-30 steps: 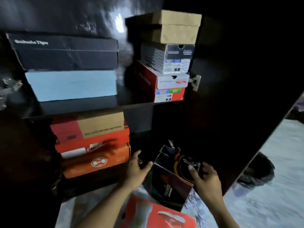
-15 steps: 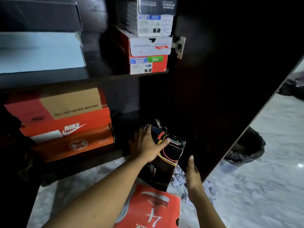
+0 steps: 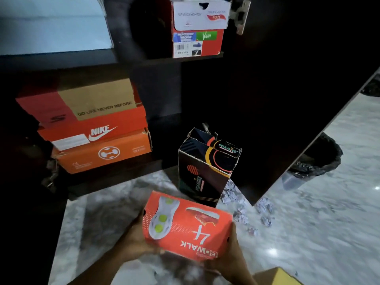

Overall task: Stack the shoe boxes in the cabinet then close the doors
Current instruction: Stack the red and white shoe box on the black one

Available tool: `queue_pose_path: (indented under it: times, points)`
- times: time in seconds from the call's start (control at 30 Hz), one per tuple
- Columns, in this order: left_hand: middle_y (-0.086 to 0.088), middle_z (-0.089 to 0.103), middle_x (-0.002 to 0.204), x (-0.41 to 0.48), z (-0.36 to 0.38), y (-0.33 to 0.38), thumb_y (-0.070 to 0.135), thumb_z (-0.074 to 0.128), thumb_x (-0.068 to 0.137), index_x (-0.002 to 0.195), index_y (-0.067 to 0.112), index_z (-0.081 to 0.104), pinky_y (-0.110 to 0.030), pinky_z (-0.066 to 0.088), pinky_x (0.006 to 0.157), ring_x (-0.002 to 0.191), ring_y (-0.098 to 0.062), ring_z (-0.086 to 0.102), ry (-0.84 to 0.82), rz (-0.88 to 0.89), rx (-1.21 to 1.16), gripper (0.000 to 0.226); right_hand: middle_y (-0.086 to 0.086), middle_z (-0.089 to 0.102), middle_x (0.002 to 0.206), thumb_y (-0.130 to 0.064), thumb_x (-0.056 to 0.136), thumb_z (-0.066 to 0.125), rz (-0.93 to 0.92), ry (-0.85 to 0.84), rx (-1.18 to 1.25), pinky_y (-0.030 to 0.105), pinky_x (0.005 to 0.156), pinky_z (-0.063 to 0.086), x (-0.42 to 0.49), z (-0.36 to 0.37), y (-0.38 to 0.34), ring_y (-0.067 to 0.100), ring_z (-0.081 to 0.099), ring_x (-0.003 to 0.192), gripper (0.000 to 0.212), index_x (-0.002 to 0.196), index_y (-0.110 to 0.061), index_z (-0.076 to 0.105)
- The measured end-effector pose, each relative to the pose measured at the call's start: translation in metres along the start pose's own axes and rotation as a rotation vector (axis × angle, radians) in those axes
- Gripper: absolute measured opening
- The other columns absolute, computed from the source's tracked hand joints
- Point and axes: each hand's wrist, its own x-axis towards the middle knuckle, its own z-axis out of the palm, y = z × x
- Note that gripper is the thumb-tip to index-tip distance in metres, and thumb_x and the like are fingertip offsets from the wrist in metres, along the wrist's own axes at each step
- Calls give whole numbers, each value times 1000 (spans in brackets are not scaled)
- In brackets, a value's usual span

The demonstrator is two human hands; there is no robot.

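Observation:
An orange-red GO WALK 4 shoe box (image 3: 186, 224) is lifted above the marble floor, in front of the dark cabinet. My left hand (image 3: 134, 237) grips its left end and my right hand (image 3: 230, 250) grips its right end. A black Foamies box (image 3: 205, 167) stands on end at the cabinet's lower edge, beside the open right door (image 3: 287, 112). On the lower shelf sits a stack of three boxes: a red and tan one (image 3: 82, 101), a Nike box (image 3: 94, 131) and an orange box (image 3: 104, 154). A red and white Skechers box (image 3: 198, 29) and a pale blue box (image 3: 53, 27) rest on the upper shelf.
A bin lined with a black bag (image 3: 316, 159) stands behind the open door. Crumpled paper scraps (image 3: 255, 210) lie on the marble floor to the right. A yellow-brown box corner (image 3: 277, 277) shows at the bottom right. A door hinge (image 3: 239, 17) sticks out near the upper shelf.
Both hands left the black Foamies box, which now stands alone. They came down to the orange-red GO WALK box and took hold of its two ends. The view tilted downward.

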Motion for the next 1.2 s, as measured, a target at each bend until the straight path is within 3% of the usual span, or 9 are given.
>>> queue_pose_path:
  times: [0.1,0.2,0.33,0.43,0.57,0.73,0.87,1.03,1.2]
  points:
    - [10,69,125,-3,-8,-3,25,104,33,135,37,47,-44,58,91,116,-15,67,30,5,4,118,6,57,140,-19,47,103,-25,3,44,45,99,54,-9,-1,-13,19,64,121,141,155,-21,12]
    - [8,69,126,-16,-23,3,24,104,35,139,33,48,-48,56,94,116,-16,67,48,24,17,118,5,53,144,-21,43,104,-32,-52,52,45,103,52,-28,2,-30,21,59,127,146,156,-21,11]
    - [3,72,121,-43,-62,29,13,103,34,134,28,55,-52,56,93,111,-20,70,100,8,-37,112,-5,48,148,-22,61,96,-112,-114,108,18,101,46,-50,8,-83,13,51,134,118,150,-38,21]
    - [10,74,116,-67,-98,62,38,105,23,128,30,58,-44,56,95,109,-12,70,163,32,-33,116,1,68,126,-34,67,92,-215,-59,14,36,90,56,-63,7,-136,20,65,113,86,137,-50,45]
    - [23,75,95,-98,-138,129,54,98,6,111,32,61,-18,56,82,90,5,70,327,114,-130,113,-12,69,103,-18,53,98,-294,3,51,19,79,53,-80,-4,-225,3,68,94,102,130,-38,35]
    - [-2,67,120,-124,-183,236,-2,96,48,138,6,53,-10,55,75,89,0,68,546,248,-115,100,-13,65,121,-52,37,100,-429,121,48,32,95,54,-86,-48,-348,6,66,108,126,142,-26,35]
    - [3,68,120,-131,-224,321,22,100,48,135,13,56,-15,53,83,106,-12,66,742,409,-112,98,1,64,129,-50,41,99,-559,166,139,40,98,56,-86,-72,-443,14,67,110,126,145,-15,39]
    - [8,74,104,-121,-288,408,33,100,47,119,17,66,-18,56,78,89,-5,70,968,554,-166,82,-22,55,105,-31,65,92,-771,214,213,8,77,54,-53,-77,-556,-7,62,91,94,142,-11,42]
    - [18,72,83,-89,-348,467,56,95,40,92,28,69,-24,60,76,76,0,70,1162,557,-152,65,-2,61,122,-48,60,92,-877,245,266,32,89,58,9,-67,-655,13,66,107,95,136,-15,45]
